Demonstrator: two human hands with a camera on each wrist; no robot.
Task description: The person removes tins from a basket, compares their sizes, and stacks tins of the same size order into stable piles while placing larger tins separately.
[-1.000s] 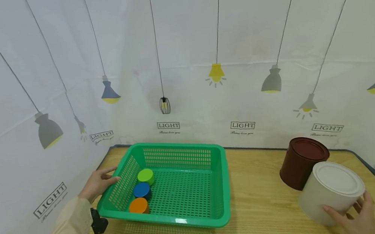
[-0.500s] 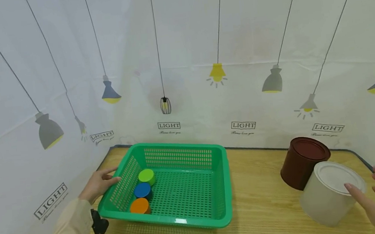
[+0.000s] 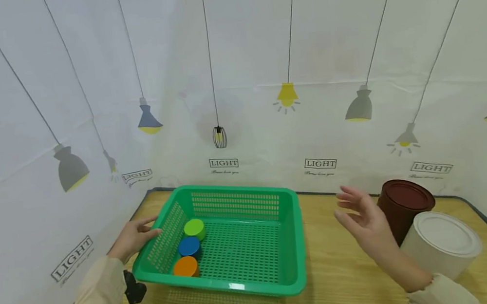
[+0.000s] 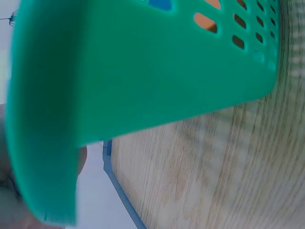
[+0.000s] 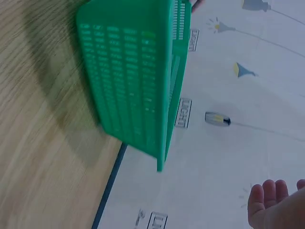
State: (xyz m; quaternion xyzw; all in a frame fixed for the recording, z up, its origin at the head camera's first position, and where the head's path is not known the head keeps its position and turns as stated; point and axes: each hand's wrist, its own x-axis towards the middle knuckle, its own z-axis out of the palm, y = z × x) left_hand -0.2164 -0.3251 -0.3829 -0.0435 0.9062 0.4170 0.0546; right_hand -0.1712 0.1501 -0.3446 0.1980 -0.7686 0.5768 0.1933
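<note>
A green plastic basket [image 3: 257, 292] stands on the table. Along its left inside lie a lime green disc [image 3: 194, 229], a blue disc [image 3: 189, 246] and an orange disc [image 3: 186, 266]. My left hand [image 3: 130, 240] holds the basket's left rim; the left wrist view shows a fingertip below the rim, with much of the hand hidden. Nothing is in my right hand [image 3: 367, 223], raised between the basket and two cans, fingers relaxed and spread. Behind its forearm are a dark brown lidded can [image 3: 408, 195] and a white lidded can [image 3: 447, 235], partly covered.
The wooden table [image 3: 334, 270] has a dark edge strip along the back and sides. A white wall cloth [image 3: 249, 122] printed with lamps and "LIGHT" labels closes off the back and both sides. Bare wood shows between the basket and the cans.
My right hand has let go of the white can, lifted off to its right, then swung left across the cans toward the basket. My left hand stays at the basket rim.
</note>
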